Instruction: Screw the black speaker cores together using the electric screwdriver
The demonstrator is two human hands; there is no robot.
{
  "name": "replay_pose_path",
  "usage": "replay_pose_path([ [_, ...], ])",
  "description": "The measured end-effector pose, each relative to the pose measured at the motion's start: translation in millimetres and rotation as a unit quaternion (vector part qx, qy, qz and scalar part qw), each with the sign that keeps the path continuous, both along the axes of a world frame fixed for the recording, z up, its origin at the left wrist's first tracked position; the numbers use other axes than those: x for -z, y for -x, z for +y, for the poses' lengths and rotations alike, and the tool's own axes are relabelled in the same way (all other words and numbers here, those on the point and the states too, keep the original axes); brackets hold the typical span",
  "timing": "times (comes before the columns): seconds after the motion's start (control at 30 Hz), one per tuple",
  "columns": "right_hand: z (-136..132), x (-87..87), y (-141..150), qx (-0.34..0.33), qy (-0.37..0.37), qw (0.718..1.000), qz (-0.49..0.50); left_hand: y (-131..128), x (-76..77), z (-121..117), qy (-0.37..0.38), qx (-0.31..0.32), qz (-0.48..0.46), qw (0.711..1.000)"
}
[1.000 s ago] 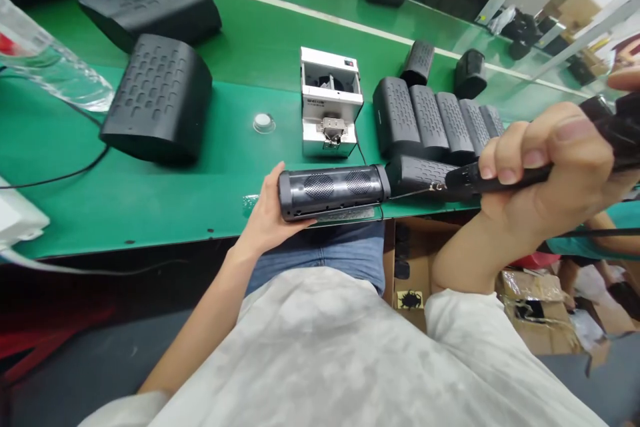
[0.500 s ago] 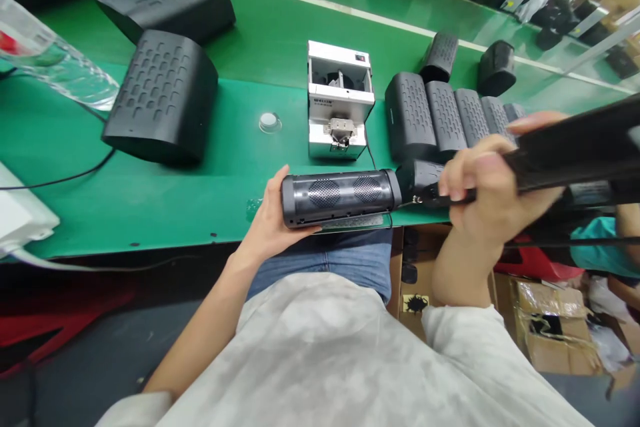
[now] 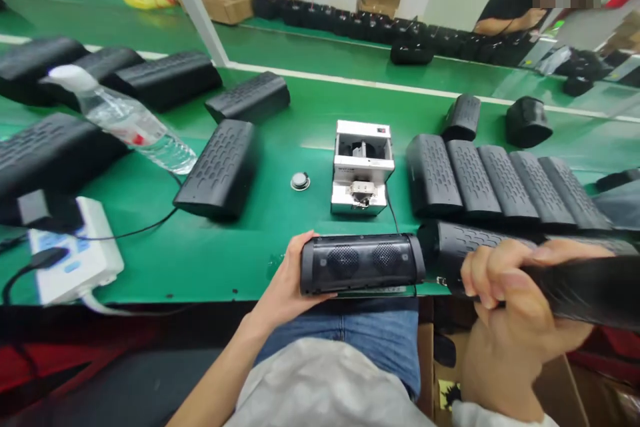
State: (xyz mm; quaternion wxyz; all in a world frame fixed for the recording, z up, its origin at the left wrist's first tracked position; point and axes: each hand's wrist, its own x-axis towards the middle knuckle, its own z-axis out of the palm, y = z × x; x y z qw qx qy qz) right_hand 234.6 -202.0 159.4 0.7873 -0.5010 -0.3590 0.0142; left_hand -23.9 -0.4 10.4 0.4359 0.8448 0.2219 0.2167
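Note:
My left hand (image 3: 286, 280) grips the left end of a black cylindrical speaker (image 3: 361, 263) that lies sideways at the near edge of the green bench (image 3: 210, 260). In my right hand (image 3: 510, 297) is a black electric screwdriver (image 3: 585, 290), fingers wrapped round its barrel. Its tip points left at the speaker's right end cap, at or very near it. A white screw feeder box (image 3: 362, 167) stands just behind the speaker.
A row of black speaker shells (image 3: 505, 183) lies at the right, more shells (image 3: 220, 167) at the left. A water bottle (image 3: 125, 121) lies on its side, a white power strip (image 3: 75, 253) sits at the near left. Another person (image 3: 515, 7) is across the bench.
The view has tilted up and pulled back, showing more of the bench. My right hand with the screwdriver has dropped lower. The speaker stays in my left hand.

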Motion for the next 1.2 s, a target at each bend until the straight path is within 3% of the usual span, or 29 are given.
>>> replay_pose_path([
  [0.1,4,-0.9,-1,-0.055,-0.021,0.998,-0.009,2,9.3,2,0.005,-0.026,0.001,1.000],
  [0.2,8,-1.3,-1,-0.055,-0.001,0.999,0.000,4,16.4,8,0.015,-0.043,0.015,0.999],
  [0.4,8,-13.3,-9,-0.107,0.011,0.994,-0.008,4,0.2,16,-0.013,-0.024,0.040,0.999],
  [0.5,-8,-34.2,-13,-0.107,-0.032,0.993,-0.022,4,-7.3,13,-0.041,-0.035,0.024,0.998],
  [0.63,-56,-56.8,-19,-0.093,-0.114,0.989,-0.024,28,-11.6,23,-0.059,-0.089,-0.005,0.994],
  [0.7,-81,-51.7,-25,-0.092,-0.157,0.983,0.010,46,-20.0,41,-0.070,-0.143,-0.011,0.987],
  [0.8,-100,-17.0,-32,-0.057,-0.182,0.970,0.153,52,-48.7,75,-0.082,-0.231,-0.054,0.968],
  [0.9,-95,30.9,-25,-0.052,-0.128,0.943,0.301,6,-88.2,104,-0.056,-0.301,-0.160,0.938],
  [1.0,-86,64.6,-6,-0.074,-0.086,0.925,0.362,-82,-118.7,142,-0.052,-0.339,-0.184,0.921],
  [1.1,-92,78.7,9,-0.069,-0.070,0.914,0.393,-171,-128.0,192,-0.022,-0.367,-0.129,0.921],
  [1.2,-115,87.0,10,-0.055,-0.033,0.909,0.413,-235,-119.9,223,0.004,-0.390,-0.066,0.918],
])
